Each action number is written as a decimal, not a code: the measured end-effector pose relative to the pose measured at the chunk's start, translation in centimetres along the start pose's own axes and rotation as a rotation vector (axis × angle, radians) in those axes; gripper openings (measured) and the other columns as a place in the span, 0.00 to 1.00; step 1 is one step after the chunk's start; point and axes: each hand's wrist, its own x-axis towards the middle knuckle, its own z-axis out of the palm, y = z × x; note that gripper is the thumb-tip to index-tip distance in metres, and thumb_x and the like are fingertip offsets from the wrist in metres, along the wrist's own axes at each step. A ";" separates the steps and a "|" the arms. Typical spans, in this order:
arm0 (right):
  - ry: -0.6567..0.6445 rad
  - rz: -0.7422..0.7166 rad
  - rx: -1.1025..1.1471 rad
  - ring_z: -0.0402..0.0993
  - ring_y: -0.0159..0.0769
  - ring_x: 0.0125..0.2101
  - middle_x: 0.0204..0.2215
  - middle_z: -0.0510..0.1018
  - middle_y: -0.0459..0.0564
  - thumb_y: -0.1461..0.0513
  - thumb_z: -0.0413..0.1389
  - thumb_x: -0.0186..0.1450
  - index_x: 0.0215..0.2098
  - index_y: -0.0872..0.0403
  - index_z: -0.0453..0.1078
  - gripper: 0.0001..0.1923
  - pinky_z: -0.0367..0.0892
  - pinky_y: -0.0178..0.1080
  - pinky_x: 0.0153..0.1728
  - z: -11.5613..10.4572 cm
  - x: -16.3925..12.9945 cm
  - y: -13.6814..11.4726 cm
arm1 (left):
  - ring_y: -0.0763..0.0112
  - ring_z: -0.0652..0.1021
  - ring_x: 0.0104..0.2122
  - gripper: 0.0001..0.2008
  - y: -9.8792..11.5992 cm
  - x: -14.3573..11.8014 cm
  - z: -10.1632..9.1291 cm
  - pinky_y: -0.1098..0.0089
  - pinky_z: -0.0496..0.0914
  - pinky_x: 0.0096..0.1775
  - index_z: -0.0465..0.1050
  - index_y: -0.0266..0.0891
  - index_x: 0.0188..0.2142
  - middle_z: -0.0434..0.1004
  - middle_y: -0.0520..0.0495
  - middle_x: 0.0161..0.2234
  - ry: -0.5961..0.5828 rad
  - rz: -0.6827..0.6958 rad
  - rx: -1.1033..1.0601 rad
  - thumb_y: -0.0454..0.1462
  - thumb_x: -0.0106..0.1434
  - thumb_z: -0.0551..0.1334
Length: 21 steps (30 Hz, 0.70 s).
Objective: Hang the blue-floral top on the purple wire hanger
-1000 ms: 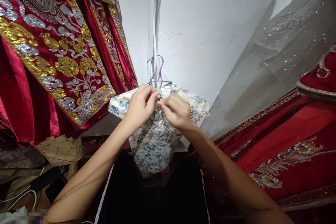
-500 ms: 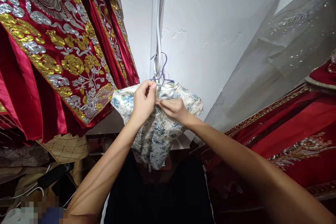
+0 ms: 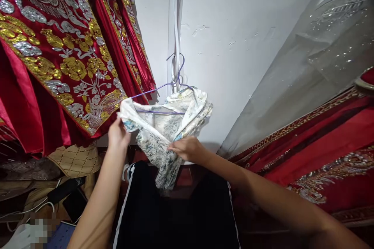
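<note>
Grip check: your left hand [image 3: 118,137] pinches the blue-patterned white silk garment [image 3: 163,128] on the purple wire hanger [image 3: 163,85]; your right hand [image 3: 187,148] pinches its front.

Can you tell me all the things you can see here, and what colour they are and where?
top: one, white with blue pattern, on the hanger, middle
hanger: one, purple wire, hooked by the wall
robes: several, red with gold and silver, hanging left
red cloth: one, gold trim, right
veil: one, grey and sparkly, upper right
wall: one, white, behind
cables: a few, white, bottom left
left hand: one, holding the top's left edge
right hand: one, gripping the top's front
</note>
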 end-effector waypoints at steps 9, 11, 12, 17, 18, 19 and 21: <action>0.162 -0.008 0.100 0.72 0.32 0.22 0.22 0.78 0.45 0.57 0.56 0.70 0.32 0.50 0.73 0.11 0.60 0.33 0.26 0.7 -2.5 1.1 | 0.66 0.74 0.31 0.06 -4.5 -5.5 -1.2 0.67 0.69 0.40 0.75 0.36 0.27 0.77 0.49 0.27 -0.431 -0.016 0.504 0.36 0.50 0.70; 0.057 0.004 0.093 0.71 0.33 0.23 0.22 0.77 0.46 0.56 0.55 0.70 0.31 0.51 0.73 0.12 0.59 0.34 0.27 0.8 -2.9 1.1 | 0.67 0.74 0.32 0.08 -3.1 -5.7 -0.3 0.68 0.68 0.40 0.75 0.37 0.28 0.76 0.49 0.29 -0.557 0.041 0.555 0.40 0.58 0.67; -0.013 0.020 0.100 0.70 0.33 0.23 0.22 0.77 0.47 0.55 0.56 0.70 0.30 0.51 0.73 0.13 0.59 0.35 0.27 0.7 -3.0 1.0 | 0.68 0.74 0.33 0.10 -2.5 -5.9 0.2 0.69 0.68 0.39 0.75 0.37 0.30 0.75 0.49 0.30 -0.587 0.071 0.553 0.42 0.62 0.65; -0.122 0.336 0.513 0.71 0.37 0.32 0.33 0.77 0.50 0.54 0.59 0.65 0.38 0.51 0.75 0.09 0.64 0.38 0.34 -0.2 -2.3 0.2 | 0.71 0.71 0.32 0.13 -0.1 -8.7 3.8 0.72 0.66 0.36 0.74 0.38 0.37 0.71 0.50 0.31 -0.598 0.146 0.452 0.46 0.68 0.60; -0.087 0.435 0.705 0.71 0.38 0.34 0.33 0.77 0.49 0.54 0.59 0.64 0.37 0.51 0.74 0.09 0.65 0.39 0.36 -0.3 -2.0 0.0 | 0.71 0.72 0.33 0.13 0.3 -9.6 4.5 0.72 0.67 0.37 0.74 0.39 0.37 0.72 0.50 0.32 -0.644 0.162 0.475 0.46 0.68 0.60; -0.048 0.524 0.900 0.70 0.39 0.34 0.32 0.76 0.48 0.53 0.59 0.64 0.34 0.51 0.73 0.10 0.66 0.40 0.37 -0.4 -1.6 -0.3 | 0.69 0.73 0.34 0.13 0.6 -10.6 5.3 0.71 0.67 0.39 0.74 0.39 0.37 0.73 0.49 0.33 -0.716 0.176 0.511 0.46 0.69 0.59; 0.037 0.652 1.199 0.69 0.38 0.31 0.26 0.73 0.47 0.51 0.54 0.64 0.27 0.51 0.68 0.15 0.67 0.40 0.36 -0.3 -0.8 -1.0 | 0.67 0.75 0.40 0.12 1.4 -12.2 6.6 0.69 0.68 0.45 0.75 0.40 0.38 0.75 0.47 0.38 -0.905 0.212 0.606 0.45 0.70 0.58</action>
